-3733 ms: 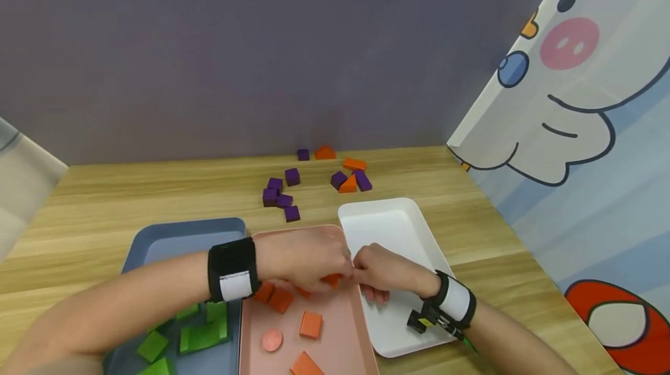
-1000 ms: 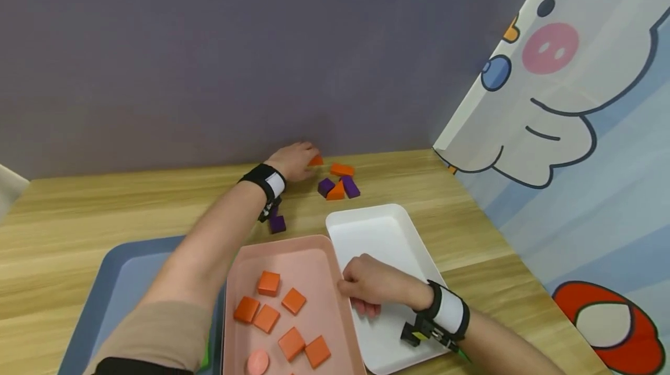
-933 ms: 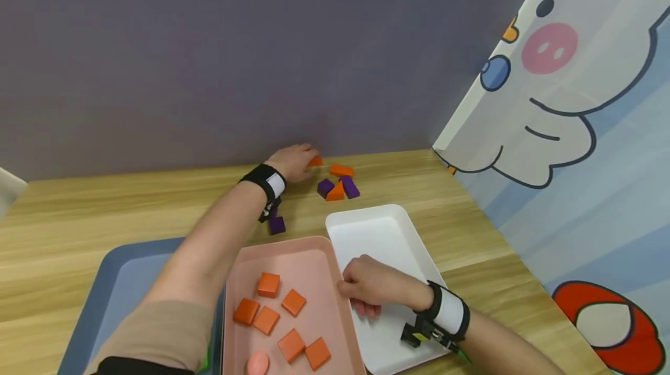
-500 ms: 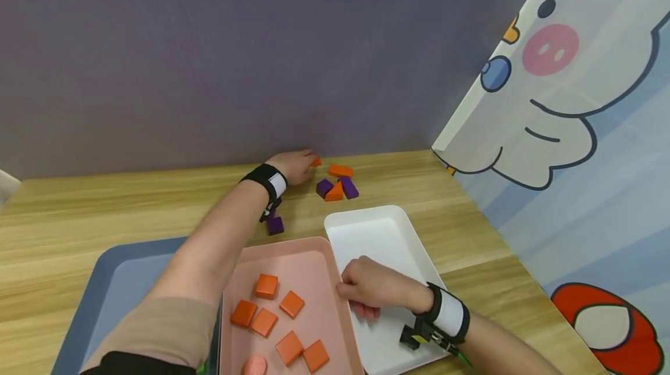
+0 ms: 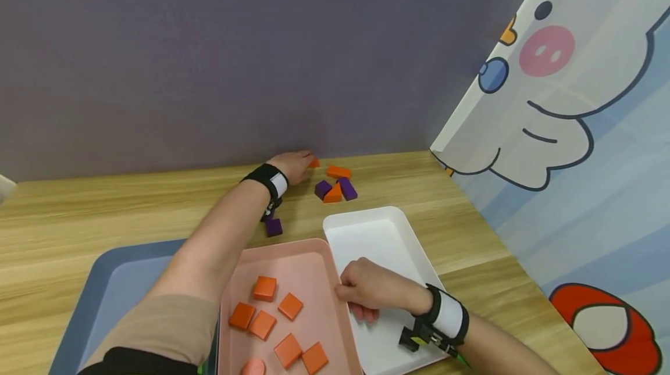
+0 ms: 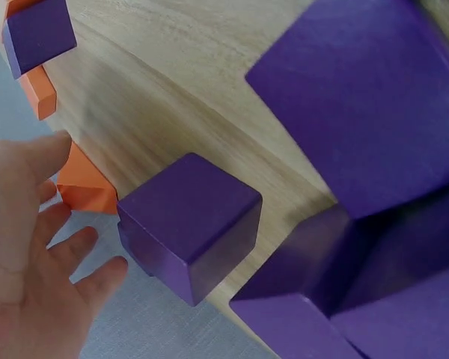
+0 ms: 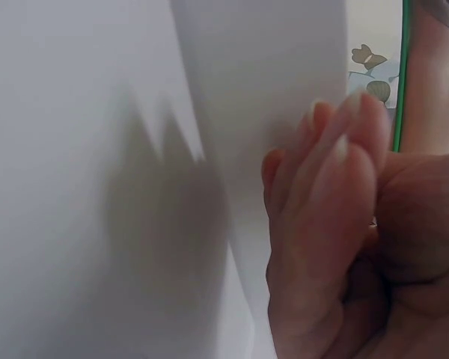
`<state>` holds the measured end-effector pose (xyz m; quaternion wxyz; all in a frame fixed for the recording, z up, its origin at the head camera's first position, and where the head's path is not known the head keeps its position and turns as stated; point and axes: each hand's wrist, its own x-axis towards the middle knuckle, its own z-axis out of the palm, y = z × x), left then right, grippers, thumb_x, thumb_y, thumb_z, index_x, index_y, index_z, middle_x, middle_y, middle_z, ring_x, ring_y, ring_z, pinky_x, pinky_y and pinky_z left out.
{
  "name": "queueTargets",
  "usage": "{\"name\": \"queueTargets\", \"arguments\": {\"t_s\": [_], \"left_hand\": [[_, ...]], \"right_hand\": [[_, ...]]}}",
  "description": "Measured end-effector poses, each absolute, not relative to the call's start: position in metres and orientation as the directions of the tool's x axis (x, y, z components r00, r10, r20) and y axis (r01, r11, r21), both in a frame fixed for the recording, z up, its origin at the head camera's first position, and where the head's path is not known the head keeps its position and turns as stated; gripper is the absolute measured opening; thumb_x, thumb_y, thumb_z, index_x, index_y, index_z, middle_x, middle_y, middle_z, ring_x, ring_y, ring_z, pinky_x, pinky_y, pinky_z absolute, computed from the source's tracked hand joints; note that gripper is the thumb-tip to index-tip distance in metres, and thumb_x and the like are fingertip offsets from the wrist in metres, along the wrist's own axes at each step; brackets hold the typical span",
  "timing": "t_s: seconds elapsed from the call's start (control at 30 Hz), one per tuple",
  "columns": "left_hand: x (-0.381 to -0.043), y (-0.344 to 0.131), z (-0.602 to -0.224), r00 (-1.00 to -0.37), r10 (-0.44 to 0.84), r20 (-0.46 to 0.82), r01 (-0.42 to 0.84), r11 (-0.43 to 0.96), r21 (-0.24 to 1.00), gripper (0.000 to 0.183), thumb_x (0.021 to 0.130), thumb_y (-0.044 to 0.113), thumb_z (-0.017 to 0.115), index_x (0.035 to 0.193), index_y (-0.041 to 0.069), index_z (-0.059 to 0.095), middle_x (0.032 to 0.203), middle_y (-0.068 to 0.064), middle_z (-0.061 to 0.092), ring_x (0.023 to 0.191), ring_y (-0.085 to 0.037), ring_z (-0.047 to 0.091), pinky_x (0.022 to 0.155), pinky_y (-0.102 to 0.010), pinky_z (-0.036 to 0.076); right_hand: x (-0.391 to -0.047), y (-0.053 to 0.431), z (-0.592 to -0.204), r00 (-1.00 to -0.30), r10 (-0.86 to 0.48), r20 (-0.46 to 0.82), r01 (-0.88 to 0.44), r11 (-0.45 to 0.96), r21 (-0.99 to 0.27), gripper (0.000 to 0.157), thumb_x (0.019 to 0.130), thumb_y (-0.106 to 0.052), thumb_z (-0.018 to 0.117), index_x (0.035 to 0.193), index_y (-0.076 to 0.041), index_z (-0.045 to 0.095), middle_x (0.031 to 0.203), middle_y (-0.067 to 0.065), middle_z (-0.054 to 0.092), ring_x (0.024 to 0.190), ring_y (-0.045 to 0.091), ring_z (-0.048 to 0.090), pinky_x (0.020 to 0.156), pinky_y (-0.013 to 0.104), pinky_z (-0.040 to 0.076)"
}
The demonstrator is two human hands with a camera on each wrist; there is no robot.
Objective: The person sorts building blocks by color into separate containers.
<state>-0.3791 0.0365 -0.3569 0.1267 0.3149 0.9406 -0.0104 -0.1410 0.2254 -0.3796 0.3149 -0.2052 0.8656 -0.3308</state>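
At the table's far edge, my left hand (image 5: pixel 293 167) reaches an orange triangular block (image 5: pixel 314 163). In the left wrist view, the thumb and forefinger of this hand (image 6: pixel 22 232) pinch the left end of that block (image 6: pixel 86 183), while the other fingers spread loosely. A purple cube (image 6: pixel 191 217) stands just right of them. My right hand (image 5: pixel 371 285) rests loosely curled over the left side of the white tray (image 5: pixel 377 235), thumb at the rim of the pink tray (image 5: pixel 323 282). Inside the white tray, the loosely bent fingers (image 7: pixel 314 247) hold nothing that shows.
Several orange blocks (image 5: pixel 264 288) and a round pink piece (image 5: pixel 253 367) lie in the pink tray. A blue tray (image 5: pixel 125 276) is partly under my left forearm. Orange and purple blocks (image 5: pixel 348 188) are grouped behind the white tray. A grey wall (image 5: pixel 220 72) borders the table's back.
My left hand has gone from over the pink tray to the orange triangular block at the back, and its fingers have lowered slightly since. The right hand has stayed at the tray rims.
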Motion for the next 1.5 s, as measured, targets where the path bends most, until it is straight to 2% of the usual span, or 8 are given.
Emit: {"name": "queueTargets", "arguments": {"t_s": [0.17, 0.27, 0.37, 0.47, 0.63, 0.87, 1.2, 1.5], "left_hand": [[-0.382, 0.034, -0.36, -0.788, 0.597, -0.148, 0.592, 0.802, 0.084, 0.043, 0.095, 0.024, 0.057, 0.134, 0.007, 0.054, 0.136, -0.017, 0.048, 0.117, -0.033, 0.054, 0.102, -0.043, 0.043], [-0.381, 0.031, -0.362, -0.774, 0.623, -0.118, 0.615, 0.783, 0.097, 0.027, 0.092, 0.021, 0.06, 0.115, 0.007, 0.065, 0.117, -0.015, 0.058, 0.103, -0.03, 0.058, 0.092, -0.041, 0.047], [-0.38, 0.027, -0.362, -0.748, 0.653, -0.119, 0.644, 0.757, 0.11, 0.017, 0.09, 0.012, 0.061, 0.105, 0.007, 0.068, 0.109, -0.013, 0.063, 0.102, -0.029, 0.058, 0.091, -0.041, 0.047], [-0.379, 0.023, -0.361, -0.726, 0.674, -0.136, 0.665, 0.738, 0.114, 0.023, 0.087, 0.007, 0.062, 0.109, 0.008, 0.068, 0.113, -0.012, 0.065, 0.106, -0.03, 0.058, 0.094, -0.041, 0.047], [-0.375, 0.013, -0.361, -0.699, 0.702, -0.136, 0.686, 0.712, 0.148, 0.031, 0.085, 0.012, 0.066, 0.116, 0.008, 0.068, 0.117, -0.013, 0.066, 0.105, -0.03, 0.06, 0.093, -0.042, 0.048], [-0.367, 0.008, -0.351, -0.669, 0.737, -0.1, 0.711, 0.673, 0.204, 0.034, 0.083, 0.015, 0.069, 0.116, 0.009, 0.068, 0.11, -0.009, 0.068, 0.096, -0.025, 0.061, 0.086, -0.038, 0.05], [-0.327, 0.018, -0.324, -0.507, 0.86, -0.061, 0.838, 0.508, 0.198, 0.031, 0.084, 0.017, 0.07, 0.114, 0.011, 0.069, 0.109, -0.004, 0.068, 0.093, -0.018, 0.06, 0.084, -0.035, 0.05], [-0.281, 0.015, -0.316, -0.353, 0.936, 0.007, 0.919, 0.345, 0.192, 0.021, 0.083, 0.016, 0.071, 0.103, 0.015, 0.069, 0.094, 0.002, 0.063, 0.082, -0.012, 0.053, 0.075, -0.027, 0.048]], "right_hand": [[-0.141, 0.225, -0.377, -0.721, -0.566, -0.399, -0.152, 0.692, -0.706, 0.039, 0.092, -0.017, 0.048, 0.055, -0.011, 0.059, 0.042, -0.005, 0.052, 0.034, 0.008, 0.05, 0.036, 0.021, 0.039], [-0.141, 0.224, -0.376, -0.721, -0.568, -0.397, -0.154, 0.69, -0.707, 0.039, 0.092, -0.016, 0.048, 0.055, -0.01, 0.059, 0.042, -0.005, 0.052, 0.034, 0.008, 0.05, 0.036, 0.022, 0.04], [-0.142, 0.224, -0.376, -0.722, -0.568, -0.394, -0.157, 0.69, -0.706, 0.039, 0.091, -0.016, 0.048, 0.054, -0.01, 0.059, 0.042, -0.005, 0.052, 0.034, 0.008, 0.05, 0.036, 0.023, 0.041], [-0.141, 0.224, -0.376, -0.723, -0.568, -0.393, -0.157, 0.689, -0.707, 0.039, 0.091, -0.016, 0.048, 0.055, -0.01, 0.059, 0.043, -0.005, 0.052, 0.034, 0.008, 0.05, 0.036, 0.024, 0.042], [-0.141, 0.222, -0.375, -0.724, -0.569, -0.389, -0.162, 0.689, -0.706, 0.04, 0.092, -0.017, 0.048, 0.055, -0.008, 0.06, 0.043, -0.004, 0.053, 0.033, 0.009, 0.052, 0.036, 0.027, 0.044], [-0.14, 0.222, -0.377, -0.737, -0.552, -0.389, -0.16, 0.702, -0.694, 0.039, 0.092, -0.018, 0.048, 0.056, -0.008, 0.06, 0.042, -0.003, 0.054, 0.034, 0.01, 0.053, 0.038, 0.029, 0.046], [-0.14, 0.223, -0.376, -0.733, -0.555, -0.393, -0.176, 0.713, -0.679, 0.039, 0.093, -0.018, 0.048, 0.056, -0.01, 0.06, 0.043, -0.004, 0.054, 0.034, 0.01, 0.052, 0.038, 0.03, 0.046], [-0.143, 0.222, -0.377, -0.732, -0.556, -0.395, -0.175, 0.713, -0.679, 0.039, 0.093, -0.018, 0.048, 0.057, -0.009, 0.061, 0.044, -0.003, 0.054, 0.034, 0.01, 0.052, 0.038, 0.03, 0.046]]}}
